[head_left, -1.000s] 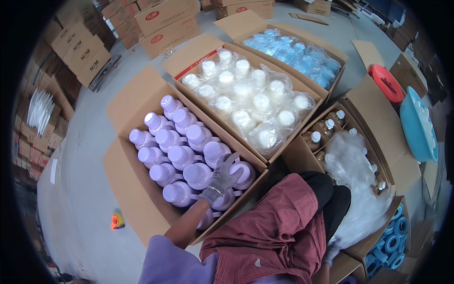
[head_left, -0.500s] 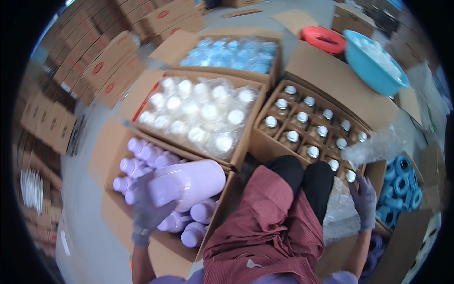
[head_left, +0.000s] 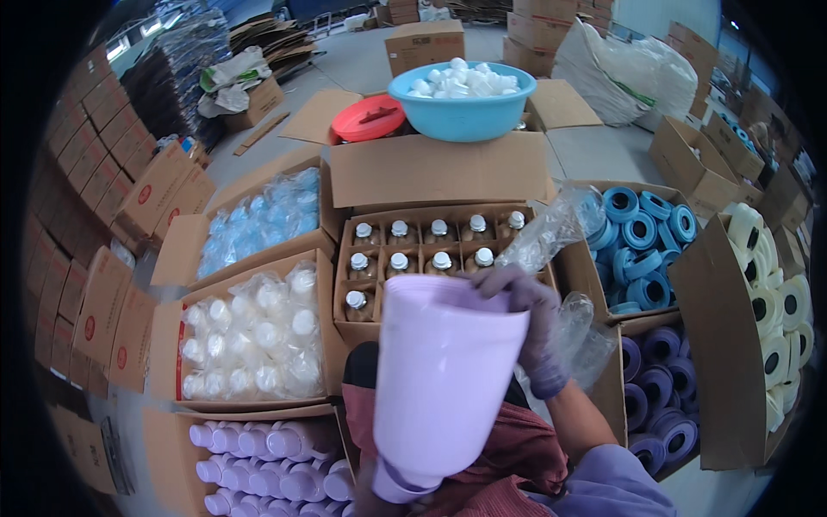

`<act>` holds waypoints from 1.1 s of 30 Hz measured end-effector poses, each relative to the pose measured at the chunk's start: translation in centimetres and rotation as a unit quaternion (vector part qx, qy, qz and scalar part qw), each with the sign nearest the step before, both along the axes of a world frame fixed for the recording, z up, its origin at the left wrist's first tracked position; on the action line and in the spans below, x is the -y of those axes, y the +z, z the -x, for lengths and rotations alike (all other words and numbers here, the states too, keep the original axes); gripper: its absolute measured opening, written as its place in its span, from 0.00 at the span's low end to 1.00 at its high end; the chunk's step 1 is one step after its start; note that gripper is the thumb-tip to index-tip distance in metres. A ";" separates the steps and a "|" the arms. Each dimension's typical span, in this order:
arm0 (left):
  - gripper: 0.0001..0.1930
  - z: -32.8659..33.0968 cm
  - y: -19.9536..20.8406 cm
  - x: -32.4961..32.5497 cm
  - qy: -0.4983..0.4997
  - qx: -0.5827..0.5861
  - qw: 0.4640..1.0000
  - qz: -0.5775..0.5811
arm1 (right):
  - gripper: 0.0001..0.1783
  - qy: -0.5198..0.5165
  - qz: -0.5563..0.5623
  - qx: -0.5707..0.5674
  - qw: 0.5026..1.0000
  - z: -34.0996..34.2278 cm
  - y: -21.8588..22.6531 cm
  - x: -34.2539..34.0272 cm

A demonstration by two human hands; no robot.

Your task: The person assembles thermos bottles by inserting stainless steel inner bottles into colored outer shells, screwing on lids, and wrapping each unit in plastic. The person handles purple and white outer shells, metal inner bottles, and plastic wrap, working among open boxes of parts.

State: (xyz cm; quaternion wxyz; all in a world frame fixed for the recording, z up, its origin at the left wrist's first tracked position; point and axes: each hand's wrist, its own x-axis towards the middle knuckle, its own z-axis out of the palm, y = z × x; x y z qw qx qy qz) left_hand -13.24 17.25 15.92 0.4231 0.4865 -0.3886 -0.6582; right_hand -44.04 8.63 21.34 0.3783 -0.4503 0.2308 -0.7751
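A lavender plastic bottle shell (head_left: 444,370) stands before my lap, its wide open end up and its narrow neck down. My right hand (head_left: 536,314), in a grey-purple glove, grips the rim at the upper right. Low in the picture, my left hand (head_left: 377,501) is at the neck, mostly hidden behind the shell and dim. Just behind the shell is a divided carton (head_left: 340,303) with silver-capped bottles (head_left: 399,263) in its cells. To the left, a box holds more lavender shells (head_left: 289,439) lying in rows.
Plastic-wrapped white-capped items (head_left: 267,334) and bagged light-blue pieces (head_left: 258,220) fill boxes at left. A blue basin (head_left: 465,116) of white pieces and a red basin (head_left: 366,121) stand behind. Boxes of blue rings (head_left: 639,231), purple rings (head_left: 659,388) and cream rings (head_left: 767,303) flank the right.
The lavender shell has come from above the left box to in front of me, turned wide end up. My right hand has left the carton's near edge for its rim. The view has swung right and up.
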 end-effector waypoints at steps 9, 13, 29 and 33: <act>0.27 0.2 2.7 8.7 0.120 -0.041 0.976 0.179 | 0.10 0.054 -0.088 -0.367 0.925 -0.3 -4.0 -1.6; 0.37 9.4 4.7 10.5 -0.148 0.055 0.980 0.120 | 0.32 -0.299 -0.161 -0.574 0.745 11.5 -11.0 9.3; 0.38 13.5 0.3 20.1 -0.134 -0.032 0.990 0.039 | 0.24 -0.027 -0.598 -0.665 0.446 13.4 -34.5 -10.0; 0.47 16.1 -3.4 24.4 -0.151 0.135 0.968 0.150 | 0.14 -0.022 -0.570 -0.699 0.431 13.5 -31.2 -7.9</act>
